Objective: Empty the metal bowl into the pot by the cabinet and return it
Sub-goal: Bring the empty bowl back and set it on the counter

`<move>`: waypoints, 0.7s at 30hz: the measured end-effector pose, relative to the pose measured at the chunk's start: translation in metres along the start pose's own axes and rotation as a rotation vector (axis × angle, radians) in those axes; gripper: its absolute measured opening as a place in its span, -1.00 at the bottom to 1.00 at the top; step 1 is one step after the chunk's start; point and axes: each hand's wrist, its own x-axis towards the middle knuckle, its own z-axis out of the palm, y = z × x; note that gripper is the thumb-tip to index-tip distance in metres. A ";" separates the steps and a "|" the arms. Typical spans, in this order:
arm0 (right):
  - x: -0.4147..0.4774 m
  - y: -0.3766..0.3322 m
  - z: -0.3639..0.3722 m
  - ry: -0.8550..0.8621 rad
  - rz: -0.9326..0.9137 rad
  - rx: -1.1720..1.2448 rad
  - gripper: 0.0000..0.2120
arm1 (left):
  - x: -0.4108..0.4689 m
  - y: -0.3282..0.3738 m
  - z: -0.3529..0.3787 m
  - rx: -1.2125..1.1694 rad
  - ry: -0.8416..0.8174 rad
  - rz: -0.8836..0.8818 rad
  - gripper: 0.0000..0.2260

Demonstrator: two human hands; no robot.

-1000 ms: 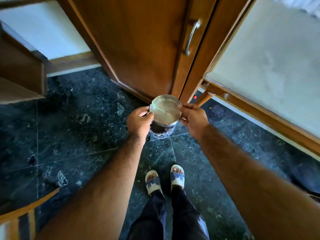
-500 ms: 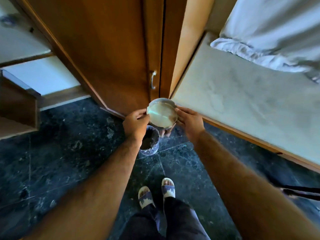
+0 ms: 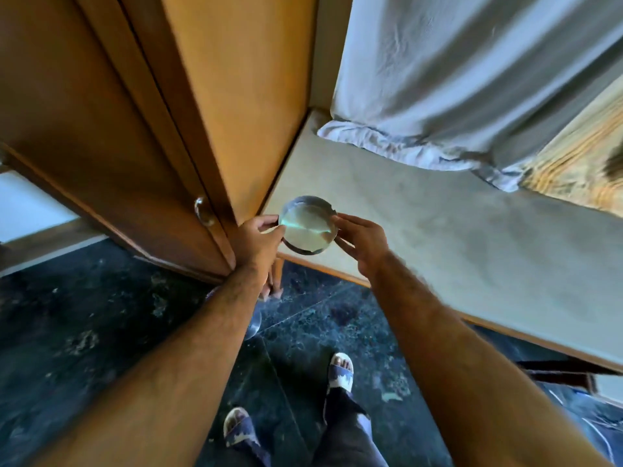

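Note:
The round metal bowl (image 3: 308,229) is held level over the front corner of the pale bed surface (image 3: 455,251), its shiny inside looking empty. My left hand (image 3: 258,239) pinches its left rim and my right hand (image 3: 362,242) holds its right rim. The pot (image 3: 254,323) sits on the dark floor by the cabinet's foot, almost wholly hidden under my left forearm; only a sliver of its rim shows.
The wooden cabinet (image 3: 141,136) with a metal handle (image 3: 204,212) stands at left. A crumpled white sheet (image 3: 455,79) lies at the back of the bed. Dark marble floor (image 3: 84,332) below, with my sandalled feet.
Both hands have lifted the bowl up and to the right, away from above the pot to over the bed's corner. The view has swung upward and to the right.

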 end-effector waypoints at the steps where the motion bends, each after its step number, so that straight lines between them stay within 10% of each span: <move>1: 0.008 -0.006 -0.009 0.005 0.006 -0.004 -0.78 | -0.002 0.007 0.012 0.001 0.005 0.006 -0.81; 21: 0.155 -0.058 -0.127 0.021 0.077 -0.132 -0.76 | 0.034 0.031 0.191 0.295 0.097 -0.037 -0.74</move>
